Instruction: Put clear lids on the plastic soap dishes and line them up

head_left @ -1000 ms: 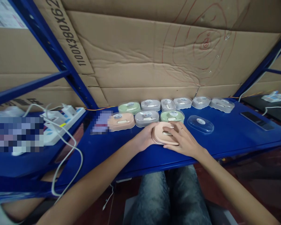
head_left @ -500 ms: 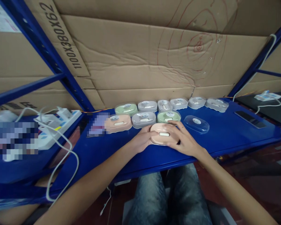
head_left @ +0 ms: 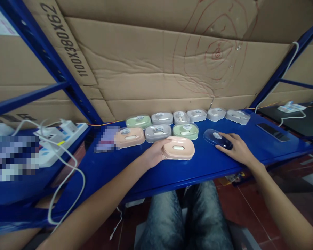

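My left hand (head_left: pixel 155 152) grips the left end of a peach oval soap dish (head_left: pixel 182 148), its fingers partly hidden behind it. This dish has no cover on it and shows a white oblong piece in its middle. To the right, my right hand (head_left: pixel 237 147) has its thumb and fingers around the right end of a clear plastic lid (head_left: pixel 210 136) with a round sticker. The lid lies on the blue table. Just behind the peach dish sits a green covered soap dish (head_left: pixel 185 132), with a grey covered one (head_left: pixel 158 133) beside it.
More lidded dishes line the back, including a green one (head_left: pixel 138 122). A peach covered dish (head_left: pixel 131 137) stands at left. A dark phone-like slab (head_left: pixel 272 132) lies at right on the blue table (head_left: pixel 146 173). White power strips (head_left: pixel 52 142) and cables are at left.
My right hand has left the peach soap dish and moved right onto the clear lid. My left hand still holds the dish. The view has shifted slightly.
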Tool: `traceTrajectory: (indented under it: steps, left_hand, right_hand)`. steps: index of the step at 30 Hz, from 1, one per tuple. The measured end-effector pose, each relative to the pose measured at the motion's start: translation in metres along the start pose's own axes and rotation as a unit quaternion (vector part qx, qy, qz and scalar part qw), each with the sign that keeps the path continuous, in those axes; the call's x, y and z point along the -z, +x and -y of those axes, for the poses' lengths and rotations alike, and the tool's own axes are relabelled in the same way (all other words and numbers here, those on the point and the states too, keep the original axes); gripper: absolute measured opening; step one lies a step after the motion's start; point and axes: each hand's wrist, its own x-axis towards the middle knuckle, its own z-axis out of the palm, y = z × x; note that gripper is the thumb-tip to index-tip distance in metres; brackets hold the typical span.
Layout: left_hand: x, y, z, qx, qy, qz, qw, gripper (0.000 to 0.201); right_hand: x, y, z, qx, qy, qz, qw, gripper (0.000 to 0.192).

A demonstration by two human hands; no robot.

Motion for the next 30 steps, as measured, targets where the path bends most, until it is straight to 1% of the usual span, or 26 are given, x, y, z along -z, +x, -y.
traceTrajectory:
  steps: [3, 5, 6, 8, 11, 14, 16, 19, 21, 24, 28, 30]
  left_hand:
    - [-0.001, 0.001, -0.002, 0.01, -0.009, -0.005, 1.0, 0.037]
    - [-0.003, 0.001, -0.002, 0.015, -0.005, -0.018, 1.0, 0.036]
    - [-0.004, 0.001, -0.003, 0.018, -0.002, -0.023, 1.0, 0.037]
    - [-0.006, 0.001, -0.004, 0.025, 0.0, -0.029, 0.999, 0.039]
    - [-0.009, 0.0, -0.006, 0.038, -0.003, -0.029, 0.999, 0.042]
    - [-0.011, -0.002, -0.007, 0.041, -0.021, -0.014, 0.999, 0.043]
    - [-0.011, -0.003, -0.008, 0.035, -0.032, 0.0, 0.999, 0.043]
    - [-0.01, -0.003, -0.007, 0.034, -0.026, 0.019, 0.999, 0.048]
    - [-0.008, -0.001, -0.005, 0.035, -0.015, 0.022, 0.999, 0.049]
    - [-0.004, 0.002, -0.001, 0.024, 0.003, 0.026, 0.999, 0.045]
    - [-0.003, 0.0, 0.003, -0.02, 0.026, 0.049, 0.998, 0.045]
    - [-0.005, -0.002, 0.003, -0.032, 0.029, 0.048, 0.998, 0.042]
  right_hand:
    - [0.008, -0.002, 0.018, -0.036, 0.038, -0.071, 0.996, 0.068]
    - [0.014, 0.001, 0.041, -0.029, 0.077, -0.099, 0.992, 0.064]
    - [0.016, 0.002, 0.054, -0.012, 0.097, -0.099, 0.99, 0.063]
    - [0.016, 0.007, 0.083, 0.046, 0.134, -0.068, 0.988, 0.064]
    - [0.006, 0.013, 0.125, 0.134, 0.158, -0.017, 0.978, 0.071]
    - [-0.011, 0.018, 0.15, 0.18, 0.163, 0.022, 0.97, 0.076]
    - [-0.021, 0.019, 0.156, 0.187, 0.164, 0.041, 0.968, 0.079]
    - [-0.027, 0.018, 0.156, 0.186, 0.163, 0.054, 0.968, 0.079]
    - [-0.027, 0.017, 0.154, 0.189, 0.163, 0.061, 0.966, 0.08]
    - [-0.026, 0.015, 0.153, 0.191, 0.166, 0.07, 0.965, 0.081]
    - [-0.026, 0.014, 0.154, 0.186, 0.168, 0.075, 0.965, 0.082]
    - [-0.026, 0.014, 0.154, 0.183, 0.171, 0.075, 0.965, 0.082]
